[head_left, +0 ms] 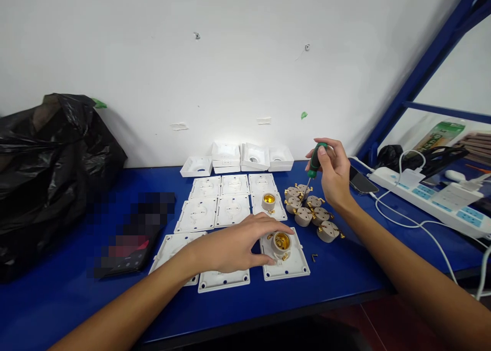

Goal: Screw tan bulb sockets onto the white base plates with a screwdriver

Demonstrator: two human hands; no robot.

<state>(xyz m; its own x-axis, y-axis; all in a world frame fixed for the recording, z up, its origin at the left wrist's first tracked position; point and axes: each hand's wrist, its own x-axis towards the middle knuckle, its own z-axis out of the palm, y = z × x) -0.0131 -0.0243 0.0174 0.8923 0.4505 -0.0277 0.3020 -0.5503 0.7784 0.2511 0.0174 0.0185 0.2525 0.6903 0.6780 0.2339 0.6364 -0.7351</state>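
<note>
Hands at the lamp-socket plates on the blue table.
The left hand lies loosely open, fingertips touching the brass-lined socket on its white plate. The right hand, raised above the loose sockets, clasps a green screwdriver.

Blue table, white plates, green-handled screwdriver

I can read no text anywhere. The green package behind the power strip carries print too small to make out, and the dark device left of the white plates is blurred out.
</note>
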